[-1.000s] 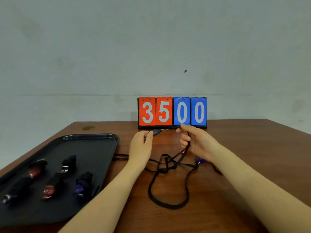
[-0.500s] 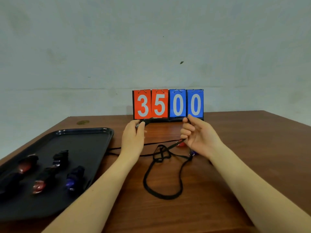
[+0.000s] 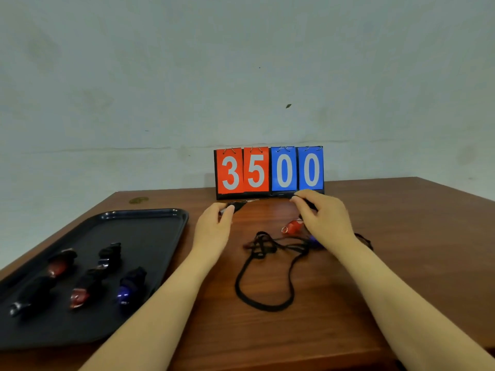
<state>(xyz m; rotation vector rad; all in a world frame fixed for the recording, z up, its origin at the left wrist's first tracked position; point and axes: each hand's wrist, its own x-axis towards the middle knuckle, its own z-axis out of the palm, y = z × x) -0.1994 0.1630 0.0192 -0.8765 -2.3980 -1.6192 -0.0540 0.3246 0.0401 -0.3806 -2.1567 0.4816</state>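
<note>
Head view: left hand (image 3: 214, 228) pinches a small dark end piece (image 3: 235, 206) between thumb and forefinger. It is probably the clip of a cord, but it is too blurred to be sure. Right hand (image 3: 324, 220) has its fingertips closed on a strand of the black woven cord lanyard (image 3: 263, 246). Both hands are raised and held apart just in front of the red-and-blue flip scoreboard (image 3: 269, 170), likely to pull the strand straight and free of the tangle.

The rest of the cord lies knotted on the brown wooden table (image 3: 401, 236), between the forearms, with a slack loop trailing toward the person. A red plastic whistle (image 3: 293, 226) lies just beside the right hand, and a blue whistle (image 3: 312, 240) is half hidden under it.

On the left, the black plastic tray (image 3: 150, 211) holds cord-wrapped whistle bundles (image 3: 131, 283), which look finished and parked there.
</note>
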